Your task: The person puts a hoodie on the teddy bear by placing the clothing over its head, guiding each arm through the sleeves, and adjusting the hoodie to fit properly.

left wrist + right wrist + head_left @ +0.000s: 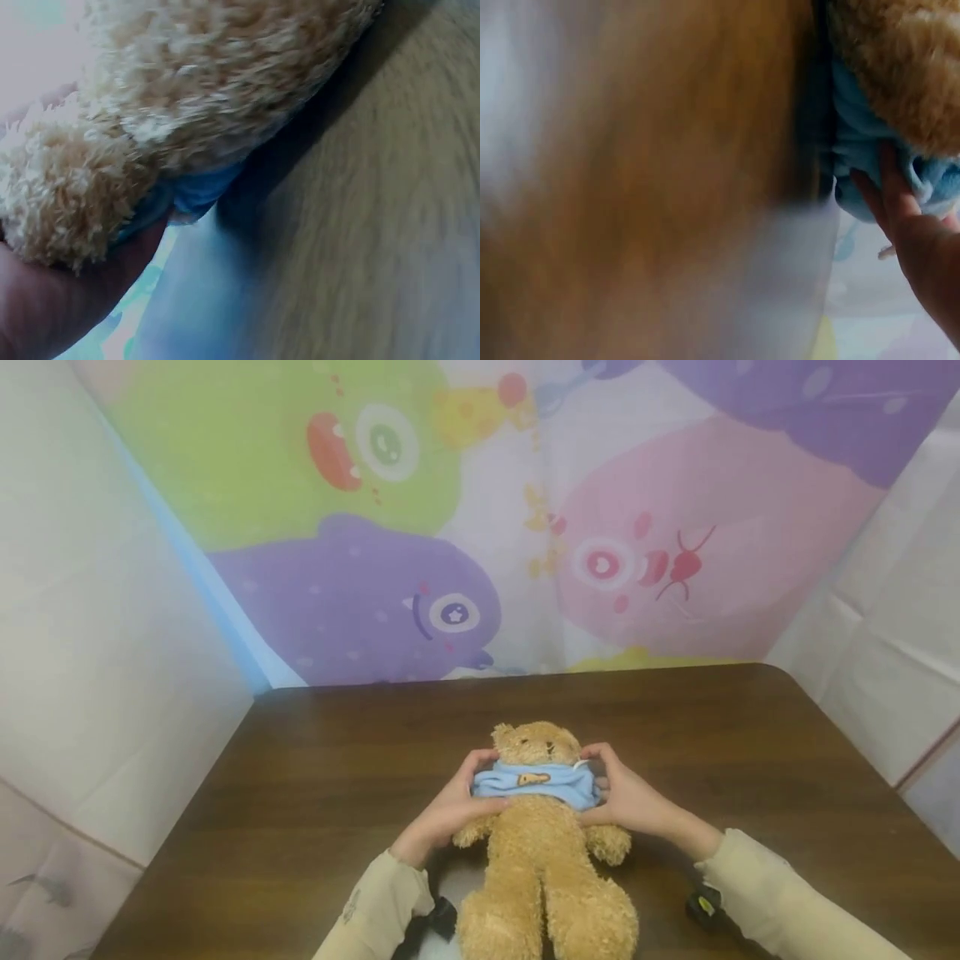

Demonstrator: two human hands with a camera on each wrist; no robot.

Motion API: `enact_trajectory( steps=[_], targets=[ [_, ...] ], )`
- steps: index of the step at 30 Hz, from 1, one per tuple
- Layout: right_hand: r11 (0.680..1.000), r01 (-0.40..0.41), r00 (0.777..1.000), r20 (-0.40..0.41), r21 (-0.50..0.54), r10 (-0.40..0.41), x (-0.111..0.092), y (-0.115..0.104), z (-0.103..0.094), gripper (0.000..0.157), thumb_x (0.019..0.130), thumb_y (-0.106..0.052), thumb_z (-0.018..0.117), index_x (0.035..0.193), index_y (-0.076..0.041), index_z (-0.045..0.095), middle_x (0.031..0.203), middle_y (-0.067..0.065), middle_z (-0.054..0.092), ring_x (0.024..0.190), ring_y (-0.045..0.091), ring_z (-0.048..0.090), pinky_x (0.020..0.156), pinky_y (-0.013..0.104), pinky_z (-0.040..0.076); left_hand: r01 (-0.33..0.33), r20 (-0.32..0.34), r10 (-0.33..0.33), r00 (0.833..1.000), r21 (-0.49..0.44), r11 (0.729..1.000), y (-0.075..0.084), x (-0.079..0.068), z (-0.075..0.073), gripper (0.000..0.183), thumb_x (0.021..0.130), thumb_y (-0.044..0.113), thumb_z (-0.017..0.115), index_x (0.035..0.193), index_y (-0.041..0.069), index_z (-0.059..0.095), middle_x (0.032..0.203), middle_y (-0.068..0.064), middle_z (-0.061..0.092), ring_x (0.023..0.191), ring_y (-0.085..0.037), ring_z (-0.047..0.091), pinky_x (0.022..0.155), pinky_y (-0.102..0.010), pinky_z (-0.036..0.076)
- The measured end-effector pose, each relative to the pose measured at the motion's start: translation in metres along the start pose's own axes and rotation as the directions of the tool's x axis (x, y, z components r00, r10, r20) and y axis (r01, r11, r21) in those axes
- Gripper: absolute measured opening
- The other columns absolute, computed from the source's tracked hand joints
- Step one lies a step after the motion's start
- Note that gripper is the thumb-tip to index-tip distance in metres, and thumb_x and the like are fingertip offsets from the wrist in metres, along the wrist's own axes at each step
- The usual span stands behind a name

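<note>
A tan teddy bear (536, 843) lies on its back on the table, head towards the far edge. A small light-blue shirt (558, 785) with a little printed figure is bunched around its chest, just under the chin. My left hand (454, 803) grips one side of the shirt, thumb on the near side. On the opposite side my right hand (632, 797) holds the shirt; in the right wrist view its fingers (896, 187) press into the blue cloth (859, 131). Below the hands the bear's arms (609, 843) stick out. Fur hides most of the left fingers in the left wrist view.
The dark brown wooden table (337, 760) extends on both sides of the bear. Behind it hangs a cartoon-printed curtain (525, 602), with pale sheets (112, 610) at the sides. Something flat and light-coloured (450, 893) lies partly beneath the bear, by the left sleeve.
</note>
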State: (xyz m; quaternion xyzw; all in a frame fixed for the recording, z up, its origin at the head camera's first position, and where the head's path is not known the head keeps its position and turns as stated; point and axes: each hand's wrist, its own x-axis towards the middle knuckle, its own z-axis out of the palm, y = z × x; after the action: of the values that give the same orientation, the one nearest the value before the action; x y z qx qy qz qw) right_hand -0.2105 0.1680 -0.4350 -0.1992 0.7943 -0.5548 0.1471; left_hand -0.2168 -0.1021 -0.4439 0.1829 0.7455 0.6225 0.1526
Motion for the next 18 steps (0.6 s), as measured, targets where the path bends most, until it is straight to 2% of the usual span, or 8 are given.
enact_trajectory(
  steps=[3,6,10,12,14,16,18],
  targets=[
    [0.999,-0.040,0.997,-0.067,-0.022,0.039,0.000,0.001,0.002,0.082,0.062,-0.002,0.076,0.126,-0.001,0.024,0.118,0.030,0.041,0.102,0.038,0.055,0.067,0.031,0.053,-0.011,-0.037,0.010,0.999,-0.012,1.000,0.001,0.002,0.005,0.065,0.079,0.008,0.068,0.133,0.013,0.033,0.131,-0.013,0.037,0.106,-0.022,0.046,0.086,-0.030,0.042],
    [0.988,-0.063,0.992,-0.120,-0.143,0.046,0.002,0.000,0.003,0.084,0.063,-0.013,0.079,0.129,0.001,0.029,0.121,0.028,0.045,0.106,0.038,0.055,0.072,0.032,0.052,-0.019,-0.082,0.023,0.996,0.042,0.999,0.001,0.003,0.008,0.060,0.079,0.008,0.066,0.131,0.011,0.036,0.127,-0.013,0.042,0.105,-0.023,0.048,0.088,-0.034,0.041],
    [0.936,-0.059,0.991,-0.135,-0.348,0.012,0.005,-0.001,0.002,0.090,0.061,-0.030,0.082,0.130,0.005,0.036,0.114,0.023,0.055,0.099,0.031,0.059,0.078,0.033,0.051,-0.012,-0.143,0.034,0.989,0.152,0.988,0.018,-0.003,0.015,0.052,0.079,0.006,0.062,0.126,0.004,0.041,0.124,-0.017,0.048,0.107,-0.027,0.049,0.094,-0.040,0.038],
    [0.919,-0.055,0.993,-0.121,-0.390,0.008,0.007,-0.001,0.001,0.092,0.060,-0.033,0.082,0.130,0.006,0.036,0.111,0.020,0.057,0.095,0.028,0.060,0.077,0.032,0.051,-0.003,-0.167,0.033,0.985,0.178,0.984,0.027,-0.007,0.019,0.049,0.078,0.006,0.061,0.124,0.002,0.042,0.121,-0.020,0.050,0.105,-0.029,0.051,0.092,-0.041,0.040],
    [0.931,-0.058,0.996,-0.090,-0.360,0.027,0.007,-0.001,-0.001,0.094,0.062,-0.031,0.081,0.132,0.008,0.032,0.115,0.023,0.053,0.097,0.028,0.059,0.076,0.030,0.051,0.012,-0.176,0.021,0.984,0.185,0.983,0.033,-0.009,0.021,0.048,0.078,0.007,0.061,0.123,0.002,0.043,0.121,-0.021,0.051,0.105,-0.030,0.051,0.092,-0.042,0.040],
    [0.964,-0.068,0.997,-0.041,-0.256,0.060,0.005,-0.001,-0.003,0.098,0.065,-0.027,0.080,0.136,0.008,0.023,0.123,0.029,0.045,0.103,0.034,0.056,0.079,0.032,0.050,0.017,-0.171,0.013,0.985,0.172,0.985,0.033,-0.008,0.021,0.047,0.079,0.007,0.061,0.122,0.003,0.042,0.121,-0.020,0.050,0.105,-0.029,0.050,0.091,-0.040,0.040],
    [0.985,-0.083,0.996,0.018,-0.154,0.087,0.002,-0.002,-0.005,0.100,0.069,-0.025,0.077,0.139,0.007,0.014,0.133,0.034,0.032,0.113,0.042,0.048,0.086,0.038,0.047,0.012,-0.148,0.009,0.989,0.144,0.990,0.032,-0.008,0.021,0.047,0.078,0.005,0.060,0.121,0.003,0.040,0.122,-0.020,0.049,0.104,-0.027,0.049,0.090,-0.038,0.040]
  ],
)
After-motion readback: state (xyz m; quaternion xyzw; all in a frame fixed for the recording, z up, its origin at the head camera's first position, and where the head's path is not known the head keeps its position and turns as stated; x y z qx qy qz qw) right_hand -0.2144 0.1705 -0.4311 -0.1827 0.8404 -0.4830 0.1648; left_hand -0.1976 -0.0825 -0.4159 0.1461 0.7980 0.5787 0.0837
